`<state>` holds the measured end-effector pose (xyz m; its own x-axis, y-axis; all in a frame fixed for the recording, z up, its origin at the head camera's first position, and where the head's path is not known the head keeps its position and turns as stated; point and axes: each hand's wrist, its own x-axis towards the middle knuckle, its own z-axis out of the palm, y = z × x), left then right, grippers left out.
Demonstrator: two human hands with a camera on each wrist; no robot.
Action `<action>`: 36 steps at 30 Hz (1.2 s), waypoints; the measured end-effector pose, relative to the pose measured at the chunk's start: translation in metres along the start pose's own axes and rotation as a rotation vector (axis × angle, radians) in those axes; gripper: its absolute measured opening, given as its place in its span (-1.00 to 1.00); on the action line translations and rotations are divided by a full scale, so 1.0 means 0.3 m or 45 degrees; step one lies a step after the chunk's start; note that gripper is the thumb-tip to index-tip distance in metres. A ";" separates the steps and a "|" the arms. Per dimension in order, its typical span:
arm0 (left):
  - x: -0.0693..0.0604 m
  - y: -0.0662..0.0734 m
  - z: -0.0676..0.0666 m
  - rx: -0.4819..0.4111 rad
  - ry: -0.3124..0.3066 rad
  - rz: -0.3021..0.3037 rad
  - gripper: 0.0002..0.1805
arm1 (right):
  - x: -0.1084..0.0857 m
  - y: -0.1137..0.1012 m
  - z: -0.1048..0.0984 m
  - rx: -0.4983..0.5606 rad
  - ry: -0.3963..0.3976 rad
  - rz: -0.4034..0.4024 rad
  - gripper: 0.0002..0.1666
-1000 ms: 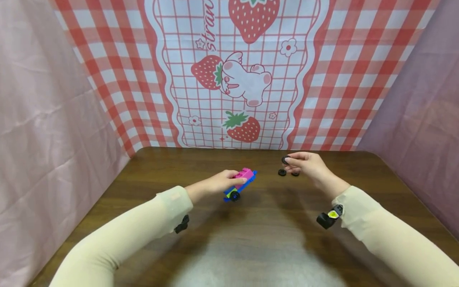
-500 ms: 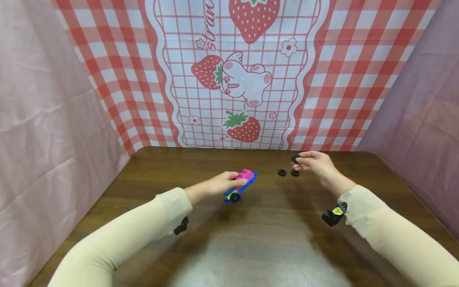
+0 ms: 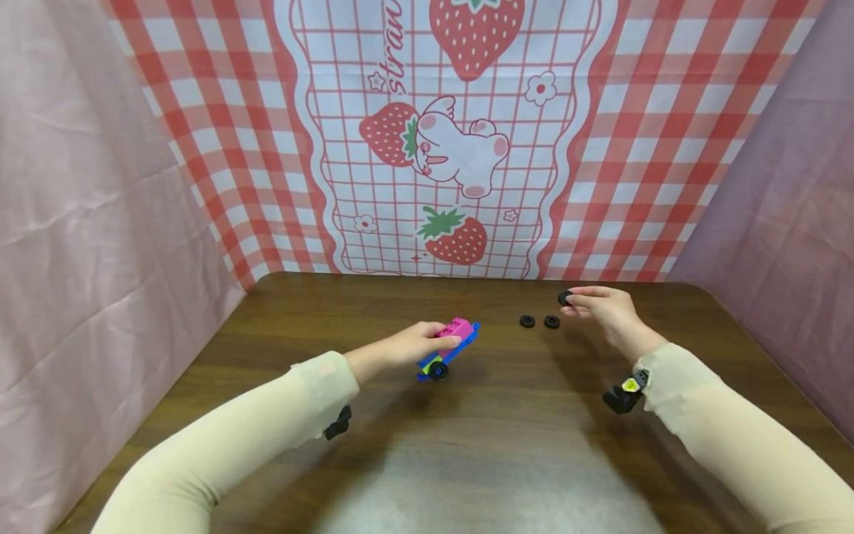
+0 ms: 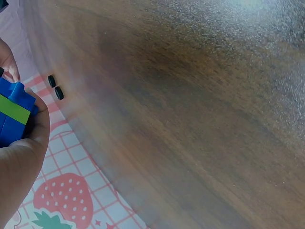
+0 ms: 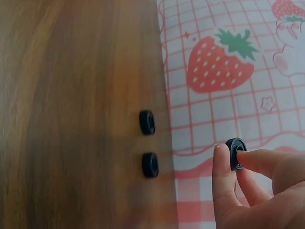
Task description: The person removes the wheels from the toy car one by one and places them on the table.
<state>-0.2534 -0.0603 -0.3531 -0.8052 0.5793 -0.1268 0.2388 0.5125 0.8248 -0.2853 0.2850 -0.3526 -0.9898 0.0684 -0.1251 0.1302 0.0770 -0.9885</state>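
My left hand (image 3: 416,341) grips a toy car of building bricks (image 3: 460,328), pink on top with a blue base and a lime-green strip, tilted above the table. One black wheel (image 3: 437,371) shows on the car's near lower end. In the left wrist view the car's blue underside (image 4: 14,126) faces the camera, partly cut off by the frame. My right hand (image 3: 610,311) pinches a loose black tire (image 5: 236,153) between thumb and fingers, raised above the table. Two more black tires, a left one (image 3: 527,321) and a right one (image 3: 551,322), lie side by side just left of that hand.
The brown wooden table (image 3: 373,297) ends at a checkered strawberry-print cloth (image 3: 600,185) hanging behind it. Pink cloth (image 3: 113,222) hangs along the left side, and mauve cloth (image 3: 767,200) along the right.
My right hand has moved to the right with the tire pinched in it, uncovering the right-hand tire on the table. The left hand and toy car have stayed almost in place, dipping slightly.
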 end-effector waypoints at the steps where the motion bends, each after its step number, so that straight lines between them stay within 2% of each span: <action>1: 0.000 0.000 0.000 0.001 0.000 -0.003 -0.61 | 0.005 0.005 -0.005 0.003 0.004 0.000 -0.53; 5: 0.001 -0.004 0.000 0.004 0.002 -0.005 -0.60 | 0.023 0.028 -0.030 0.046 0.027 0.011 -0.57; 8: 0.001 -0.005 0.001 0.001 0.007 -0.005 -0.60 | 0.035 0.046 -0.046 0.116 0.040 0.031 -0.73; 11: 0.000 -0.003 0.005 -0.013 0.004 -0.003 -0.60 | 0.046 0.066 -0.054 0.124 0.042 0.041 -0.74; 20: 0.001 -0.007 0.020 -0.032 -0.003 -0.009 -0.60 | 0.080 0.119 -0.065 -0.041 0.078 0.082 -0.48; 27: 0.001 -0.003 0.013 -0.043 0.001 0.024 -0.62 | 0.083 0.147 -0.084 -0.099 0.099 0.131 -0.49; 32: 0.001 0.005 0.005 -0.049 0.009 0.034 -0.64 | 0.093 0.141 -0.074 -0.199 0.146 0.152 -0.54; 36: -0.004 0.004 0.010 -0.061 0.002 0.013 -0.62 | 0.102 0.138 -0.073 -0.178 0.162 0.189 -0.61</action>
<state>-0.2505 -0.0585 -0.3536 -0.8037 0.5833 -0.1177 0.2205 0.4756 0.8516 -0.3088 0.3120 -0.3956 -0.9452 0.2132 -0.2474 0.2890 0.1929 -0.9377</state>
